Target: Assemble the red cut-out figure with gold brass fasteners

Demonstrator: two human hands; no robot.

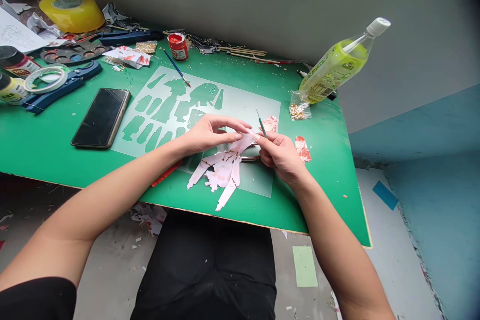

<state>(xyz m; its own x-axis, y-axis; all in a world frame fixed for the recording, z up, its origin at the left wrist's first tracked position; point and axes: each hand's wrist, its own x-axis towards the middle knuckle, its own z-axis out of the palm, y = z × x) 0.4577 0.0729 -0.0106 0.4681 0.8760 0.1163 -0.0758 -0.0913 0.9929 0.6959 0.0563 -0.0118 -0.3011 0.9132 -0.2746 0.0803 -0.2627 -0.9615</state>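
Note:
My left hand (211,132) pinches the top of a bundle of white paper cut-outs (223,170) with red marks, which hangs down over the green table (45,145). My right hand (280,156) is closed on a thin green-handled tool (261,124) whose tip points up, and its fingers also touch the top of the cut-outs. Both hands meet above a white sheet (240,105) with shapes cut out of it. Two small red-painted paper pieces (302,148) lie just right of my right hand.
A black phone (102,117) lies to the left. A red paint jar (178,46), a paintbrush (177,68), tape rolls (72,10), a palette (71,52), and blue tools sit along the back. A yellow-green bottle (337,65) leans at right beside a small bag (299,109). The table edge is near my lap.

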